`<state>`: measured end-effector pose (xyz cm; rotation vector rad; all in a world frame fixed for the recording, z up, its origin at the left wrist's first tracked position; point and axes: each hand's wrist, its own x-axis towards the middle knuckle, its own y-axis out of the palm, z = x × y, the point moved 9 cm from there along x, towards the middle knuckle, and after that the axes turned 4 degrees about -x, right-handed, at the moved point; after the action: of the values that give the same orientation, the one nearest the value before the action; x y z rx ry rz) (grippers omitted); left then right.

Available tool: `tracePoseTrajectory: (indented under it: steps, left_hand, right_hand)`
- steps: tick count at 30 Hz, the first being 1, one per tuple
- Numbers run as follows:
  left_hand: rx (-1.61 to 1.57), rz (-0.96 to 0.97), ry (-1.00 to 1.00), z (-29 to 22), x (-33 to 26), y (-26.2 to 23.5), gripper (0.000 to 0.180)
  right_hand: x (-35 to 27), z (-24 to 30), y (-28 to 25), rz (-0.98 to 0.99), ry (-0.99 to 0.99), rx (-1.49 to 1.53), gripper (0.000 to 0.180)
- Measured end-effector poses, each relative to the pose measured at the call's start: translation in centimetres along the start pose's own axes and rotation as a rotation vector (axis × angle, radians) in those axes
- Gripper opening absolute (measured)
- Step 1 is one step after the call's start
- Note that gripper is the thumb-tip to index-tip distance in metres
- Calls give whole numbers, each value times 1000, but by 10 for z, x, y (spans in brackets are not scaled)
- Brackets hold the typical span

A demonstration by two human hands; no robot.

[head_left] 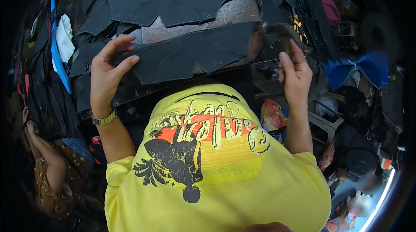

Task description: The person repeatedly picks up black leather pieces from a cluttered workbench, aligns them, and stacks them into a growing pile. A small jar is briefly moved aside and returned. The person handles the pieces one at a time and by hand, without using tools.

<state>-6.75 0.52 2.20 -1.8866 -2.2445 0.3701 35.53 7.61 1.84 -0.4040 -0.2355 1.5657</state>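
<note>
The bench (242, 11) fills the upper middle of the view, its worn brown top showing between many black cut sheets (173, 6) piled and overlapping across it. Nearest the person lies one long black sheet (195, 54) with a notched lower edge, stretched across the bench's front from left to right. To the right, a blue cloth (368, 67) lies among dark clutter, well apart from the hands. At the left edge stands a stack of dark pieces (52, 97) beside a white cloth (65, 37). The left hand (106, 73), a metal watch (104, 119) on its wrist, rests on the long sheet's left end, fingers (128, 60) spread and pressing flat, gripping nothing. The right hand (294, 73) is closed around a hammer (284, 30), whose head is at the sheet's right end.
</note>
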Motion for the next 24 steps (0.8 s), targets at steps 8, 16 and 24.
tracePoseTrajectory:
  steps: [8,16,24]
  left_hand:
    - [-7,-89,0,-1,13,15,41]
    - [76,-119,55,-1,14,14,38]
    - [131,-106,103,-6,19,21,40]
  right_hand:
    - [-18,61,-39,-166,-316,296,44]
    - [-34,18,21,232,-206,-532,37]
    - [-28,54,46,205,-401,-432,34]
